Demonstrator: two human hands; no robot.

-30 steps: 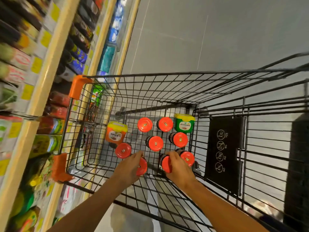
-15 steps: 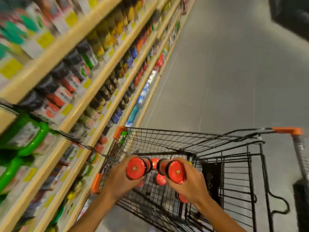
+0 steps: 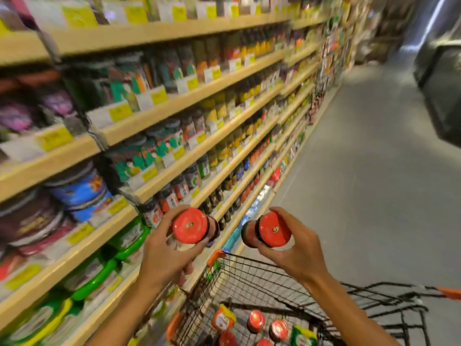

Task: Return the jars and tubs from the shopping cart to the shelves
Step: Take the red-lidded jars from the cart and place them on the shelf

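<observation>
Both jars are riding higher than 0.5 s ago: hands have come up clear of the cart rim and the view is swinging toward the shelving. Left hand (image 3: 164, 255) is clenching the left jar (image 3: 192, 227), red lid facing the camera, body lying roughly horizontal. Right hand (image 3: 296, 250) is gripping the right jar (image 3: 272, 232) the same way, thumb over the top of the lid edge, fingers under. The jars are apart, w/ a clear gap between them.

Judgement: lift-out phase is finishing, carry-to-shelf is starting; no jar is shelved yet.

The shopping cart (image 3: 249, 273) is sitting at 6 o'clock, below both hands. It is holding more red-lidded jars (image 3: 255, 323), an orange tub (image 3: 222, 320) and a green tub (image 3: 303, 335), so most of the load looks outstanding.

The shelves (image 3: 174, 103) are running from 9 o'clock up toward 1 o'clock, tiers packed w/ stock. Dark-bodied jars (image 3: 172, 198) are standing at approx. 11 o'clock of the left jar, just beyond it; likely the matching slot, though blur prevents confirming labels. The shelf lip is lying close under the left hand, a probable knock point. Open room: bare aisle floor (image 3: 361, 196) from 1 to 3 o'clock.
</observation>
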